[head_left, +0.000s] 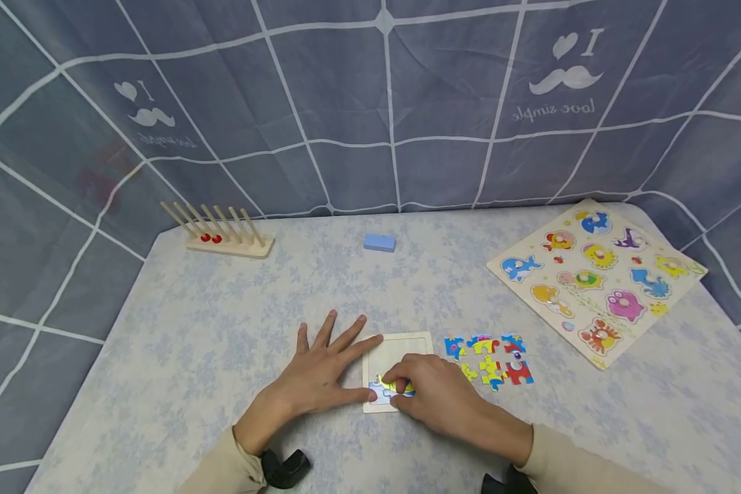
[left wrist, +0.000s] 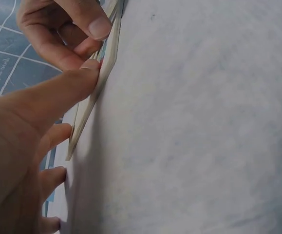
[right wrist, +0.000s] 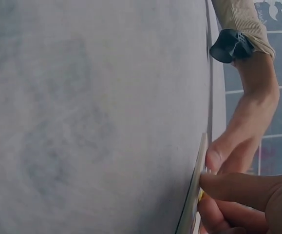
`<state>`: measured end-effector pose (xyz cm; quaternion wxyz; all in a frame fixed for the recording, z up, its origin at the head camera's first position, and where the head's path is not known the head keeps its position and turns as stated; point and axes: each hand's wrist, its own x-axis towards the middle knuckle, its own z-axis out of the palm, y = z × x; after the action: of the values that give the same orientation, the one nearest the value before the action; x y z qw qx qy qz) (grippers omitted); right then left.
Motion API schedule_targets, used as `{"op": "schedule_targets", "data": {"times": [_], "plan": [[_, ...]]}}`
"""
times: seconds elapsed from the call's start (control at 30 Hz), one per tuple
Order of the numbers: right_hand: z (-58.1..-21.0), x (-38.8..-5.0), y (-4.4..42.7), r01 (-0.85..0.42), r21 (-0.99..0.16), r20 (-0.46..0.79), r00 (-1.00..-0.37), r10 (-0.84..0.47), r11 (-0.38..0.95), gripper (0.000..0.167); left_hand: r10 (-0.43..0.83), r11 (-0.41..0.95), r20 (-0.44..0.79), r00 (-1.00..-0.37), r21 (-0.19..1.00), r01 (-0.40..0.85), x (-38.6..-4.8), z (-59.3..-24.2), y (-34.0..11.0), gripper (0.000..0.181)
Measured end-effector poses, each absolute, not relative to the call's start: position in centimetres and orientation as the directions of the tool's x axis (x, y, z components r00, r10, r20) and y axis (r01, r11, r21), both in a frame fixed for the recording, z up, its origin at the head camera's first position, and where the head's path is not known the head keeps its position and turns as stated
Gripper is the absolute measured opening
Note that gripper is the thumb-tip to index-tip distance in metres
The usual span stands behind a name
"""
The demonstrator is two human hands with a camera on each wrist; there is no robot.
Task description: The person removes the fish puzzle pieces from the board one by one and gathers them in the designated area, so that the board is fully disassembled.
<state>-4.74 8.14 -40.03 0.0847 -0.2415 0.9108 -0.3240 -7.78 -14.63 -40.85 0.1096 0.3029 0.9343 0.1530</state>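
A small wooden puzzle tray (head_left: pixel 390 353) lies on the table, with light blue and yellow jigsaw pieces (head_left: pixel 380 393) in its near part. My left hand (head_left: pixel 318 374) is spread flat at the tray's left side, its thumb touching the near left corner and its index fingertip at the left rim. With curled fingers, my right hand (head_left: pixel 443 396) pinches a puzzle piece (head_left: pixel 410 389) with yellow on it, low over the tray's near right part. Those fingers hide most of that piece. In the left wrist view the tray's edge (left wrist: pixel 89 105) appears side-on beside both hands.
Several loose jigsaw pieces (head_left: pixel 489 371) lie right of the tray. A wooden sea-animal peg board (head_left: pixel 599 281) sits at the far right. Towards the back are a blue block (head_left: pixel 379 242) and a wooden peg stand (head_left: pixel 231 245) with two red beads. A patterned curtain (head_left: pixel 352 103) hangs behind.
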Motion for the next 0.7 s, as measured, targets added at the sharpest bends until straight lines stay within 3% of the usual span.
{"op": "schedule_targets", "data": {"times": [0.27,0.7], "plan": [[-39.9,-4.8,7.8,-0.334,-0.664,-0.038,-0.879,-0.476,0.669,0.022,0.624,0.763,-0.201,-0.755,0.365,0.533,-8.3,-40.0,-14.9,0.092],[-40.0,-4.8,7.8,-0.315,-0.681,-0.034,-0.888,-0.459,0.661,0.024,0.608,0.771,-0.174,-0.775,0.361,0.524,-8.4,-39.7,-14.6,0.097]]}}
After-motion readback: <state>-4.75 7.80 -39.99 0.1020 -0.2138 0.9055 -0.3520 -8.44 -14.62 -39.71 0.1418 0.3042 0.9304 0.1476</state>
